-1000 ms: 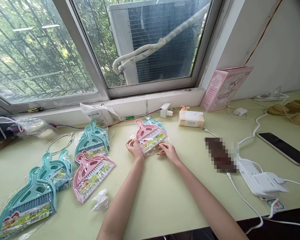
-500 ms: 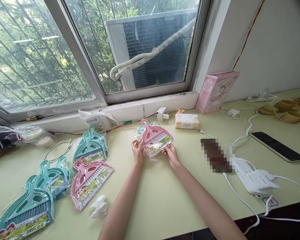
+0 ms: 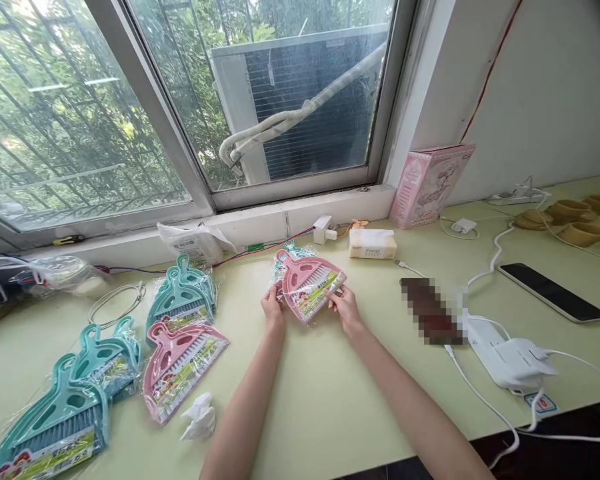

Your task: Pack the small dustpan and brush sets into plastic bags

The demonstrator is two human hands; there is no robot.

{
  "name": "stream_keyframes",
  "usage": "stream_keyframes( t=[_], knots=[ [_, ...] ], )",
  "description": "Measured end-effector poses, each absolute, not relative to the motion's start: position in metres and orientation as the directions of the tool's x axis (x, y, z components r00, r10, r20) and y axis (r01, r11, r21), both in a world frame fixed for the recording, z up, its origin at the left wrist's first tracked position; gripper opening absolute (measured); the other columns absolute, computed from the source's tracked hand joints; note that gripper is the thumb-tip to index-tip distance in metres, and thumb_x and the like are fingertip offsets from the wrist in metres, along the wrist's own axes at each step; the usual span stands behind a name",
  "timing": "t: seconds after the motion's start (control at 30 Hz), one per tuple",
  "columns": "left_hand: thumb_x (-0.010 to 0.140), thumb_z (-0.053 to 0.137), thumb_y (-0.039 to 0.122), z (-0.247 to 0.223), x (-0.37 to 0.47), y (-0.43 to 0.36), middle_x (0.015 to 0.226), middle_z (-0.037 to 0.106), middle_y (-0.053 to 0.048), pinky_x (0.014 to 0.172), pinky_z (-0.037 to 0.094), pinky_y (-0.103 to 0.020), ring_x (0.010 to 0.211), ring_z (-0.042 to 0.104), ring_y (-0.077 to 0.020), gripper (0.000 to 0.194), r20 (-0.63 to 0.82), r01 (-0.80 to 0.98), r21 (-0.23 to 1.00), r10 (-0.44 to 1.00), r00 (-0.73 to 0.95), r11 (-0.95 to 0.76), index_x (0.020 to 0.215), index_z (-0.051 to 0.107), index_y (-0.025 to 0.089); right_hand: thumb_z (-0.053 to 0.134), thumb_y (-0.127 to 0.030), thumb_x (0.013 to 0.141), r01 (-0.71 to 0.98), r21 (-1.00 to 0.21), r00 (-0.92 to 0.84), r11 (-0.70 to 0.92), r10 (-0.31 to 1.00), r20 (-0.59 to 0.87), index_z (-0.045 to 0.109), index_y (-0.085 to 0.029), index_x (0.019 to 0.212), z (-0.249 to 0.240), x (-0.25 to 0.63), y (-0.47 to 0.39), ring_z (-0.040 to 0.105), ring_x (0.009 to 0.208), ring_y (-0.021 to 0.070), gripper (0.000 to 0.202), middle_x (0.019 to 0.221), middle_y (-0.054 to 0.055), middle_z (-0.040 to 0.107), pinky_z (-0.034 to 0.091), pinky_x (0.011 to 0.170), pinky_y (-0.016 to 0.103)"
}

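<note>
Both hands hold a pink dustpan and brush set [image 3: 307, 283] in clear wrap, its handle pointing up and left. My left hand [image 3: 273, 305] grips its left edge, and my right hand [image 3: 344, 307] pinches its lower right corner. Just behind it lies a wrapped teal set [image 3: 295, 250], partly hidden. To the left, another pink set [image 3: 183, 363] rests beside wrapped teal sets [image 3: 183, 293]. Two more teal groups, one set [image 3: 107, 357] behind another [image 3: 60, 417], lie at the far left.
Crumpled tissue [image 3: 199, 417] lies left of my left forearm. Behind are a tissue pack [image 3: 373, 244], a white plug [image 3: 323, 230] and a pink box [image 3: 430, 187]. A phone [image 3: 553, 292], power strip [image 3: 500, 357] and cables occupy the right side.
The held pink set has tilted and its handle has shifted slightly left and down, showing more of the teal set behind. Both hands still hold it.
</note>
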State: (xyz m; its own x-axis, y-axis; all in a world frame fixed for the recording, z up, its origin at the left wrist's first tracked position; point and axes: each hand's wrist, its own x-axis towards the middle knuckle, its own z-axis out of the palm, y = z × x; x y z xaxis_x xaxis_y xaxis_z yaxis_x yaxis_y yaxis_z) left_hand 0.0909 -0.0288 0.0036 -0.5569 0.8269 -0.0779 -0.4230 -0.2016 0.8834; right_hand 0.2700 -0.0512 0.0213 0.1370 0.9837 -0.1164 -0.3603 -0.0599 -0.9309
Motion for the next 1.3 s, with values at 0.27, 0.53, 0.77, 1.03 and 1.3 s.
stream_keyframes(
  t=[0.27, 0.53, 0.77, 1.03, 1.3],
  knots=[
    [0.091, 0.041, 0.027, 0.006, 0.049, -0.016, 0.083, 0.068, -0.012, 0.089, 0.053, -0.040, 0.080, 0.071, -0.0199, 0.022, -0.168, -0.475, 0.800, 0.623, -0.764, -0.366, 0.094, 0.058, 0.014, 0.085, -0.033, 0.051, -0.389, -0.917, 0.099, -0.086, 0.986, -0.135, 0.067, -0.015, 0.084, 0.025, 0.295, -0.046, 0.039, 0.040, 0.0038, 0.042, 0.060, -0.002, 0.062, 0.025, 0.034, 0.018],
    [0.081, 0.057, 0.024, 0.027, 0.024, -0.034, 0.150, 0.027, -0.019, 0.118, 0.020, -0.048, 0.144, 0.027, -0.0278, 0.058, 0.093, 0.056, 0.960, 0.126, -0.988, -0.273, 0.133, 0.031, 0.020, 0.088, -0.027, 0.044, -0.662, -0.748, 0.185, -0.044, 0.958, -0.219, 0.057, -0.021, 0.072, 0.014, 0.307, -0.034, 0.030, 0.039, 0.0000, 0.042, 0.061, -0.007, 0.054, 0.021, 0.031, 0.015],
    [0.091, 0.049, 0.039, 0.024, 0.089, -0.053, 0.144, 0.044, -0.017, 0.117, 0.020, -0.051, 0.140, 0.035, -0.0295, 0.052, 0.601, 0.438, 0.789, 0.689, -0.407, -0.430, 0.139, 0.041, 0.019, 0.087, -0.032, 0.043, -0.640, -0.766, 0.167, -0.065, 0.961, -0.220, 0.057, -0.018, 0.076, 0.017, 0.299, -0.035, 0.030, 0.038, -0.0017, 0.046, 0.065, -0.007, 0.058, 0.022, 0.034, 0.015],
    [0.090, 0.052, 0.052, 0.017, 0.113, -0.045, 0.131, 0.057, -0.010, 0.102, 0.043, -0.036, 0.124, 0.053, -0.0250, 0.049, 0.258, -0.080, 0.956, 0.937, -0.237, -0.283, 0.130, 0.055, 0.024, 0.079, -0.038, 0.061, -0.331, -0.931, -0.041, -0.155, 0.988, -0.151, 0.061, -0.016, 0.083, 0.018, 0.289, -0.037, 0.045, 0.038, 0.0035, 0.036, 0.072, -0.002, 0.067, 0.032, 0.040, 0.019],
    [0.084, 0.061, 0.049, 0.000, 0.091, -0.029, 0.113, 0.065, -0.008, 0.089, 0.048, -0.032, 0.104, 0.062, -0.0204, 0.041, 0.146, -0.289, 0.911, 0.885, -0.442, -0.294, 0.114, 0.061, 0.021, 0.045, -0.022, 0.094, 0.669, -0.728, 0.321, -0.148, 0.941, 0.103, 0.069, -0.021, 0.100, 0.020, 0.339, -0.031, 0.067, 0.079, 0.0169, 0.024, 0.098, 0.008, 0.072, 0.046, 0.068, 0.025]
  ],
)
